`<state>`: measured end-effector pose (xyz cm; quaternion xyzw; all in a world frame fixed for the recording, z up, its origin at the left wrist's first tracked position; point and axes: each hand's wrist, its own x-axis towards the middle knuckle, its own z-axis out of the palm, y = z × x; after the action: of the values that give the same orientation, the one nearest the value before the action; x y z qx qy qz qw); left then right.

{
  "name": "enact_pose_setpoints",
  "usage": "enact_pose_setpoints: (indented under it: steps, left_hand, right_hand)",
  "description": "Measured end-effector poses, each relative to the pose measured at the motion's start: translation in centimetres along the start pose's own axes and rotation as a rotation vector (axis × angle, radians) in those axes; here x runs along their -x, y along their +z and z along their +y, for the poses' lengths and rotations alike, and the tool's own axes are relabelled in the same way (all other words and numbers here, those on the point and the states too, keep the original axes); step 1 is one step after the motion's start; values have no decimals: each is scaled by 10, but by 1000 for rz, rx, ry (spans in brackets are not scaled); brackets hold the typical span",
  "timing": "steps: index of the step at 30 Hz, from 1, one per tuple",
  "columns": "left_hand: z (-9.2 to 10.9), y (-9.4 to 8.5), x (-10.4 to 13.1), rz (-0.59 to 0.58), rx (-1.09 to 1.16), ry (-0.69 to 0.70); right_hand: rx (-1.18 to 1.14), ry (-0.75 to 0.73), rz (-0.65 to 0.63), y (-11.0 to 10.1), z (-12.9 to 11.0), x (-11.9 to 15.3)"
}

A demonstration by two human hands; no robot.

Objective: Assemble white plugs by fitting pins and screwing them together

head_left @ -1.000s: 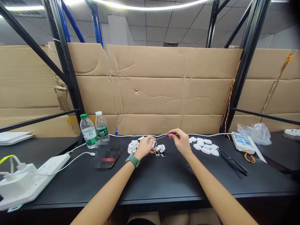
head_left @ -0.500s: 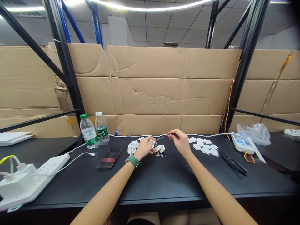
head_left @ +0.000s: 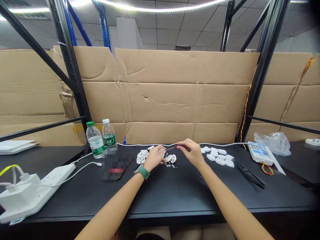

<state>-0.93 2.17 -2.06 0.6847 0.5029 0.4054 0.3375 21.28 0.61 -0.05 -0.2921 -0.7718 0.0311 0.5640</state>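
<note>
Lying nearly level, screwdriver tip points left toward plug.

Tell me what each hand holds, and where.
Right hand pinches a small screwdriver by its red handle end. Left hand grips a white plug part around its body.

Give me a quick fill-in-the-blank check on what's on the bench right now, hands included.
1. The right hand pinches a thin screwdriver with a ____ handle.
2. The left hand, holding a small white plug part, has a ____ watch band on its wrist.
3. Two water bottles stand upright to the ____ of the hands.
4. The white power strip lies at the table's near ____ corner.

Missing words: red; green; left; left
</note>
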Motion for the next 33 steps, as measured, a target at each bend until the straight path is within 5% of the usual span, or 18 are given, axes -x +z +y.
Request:
enact_pose_setpoints:
  steps: [12,25,33]
  left_hand:
    - [-6,-5,-2,90,-227,60]
    - [-2,-4,2,84,-302,148]
    - [-3,-6,1,106,-356,177]
  right_hand:
    - [122,40,-298,10,-3,6]
    - [329,170,-264,12,4,6]
    - [233,111,-276,10,3,7]
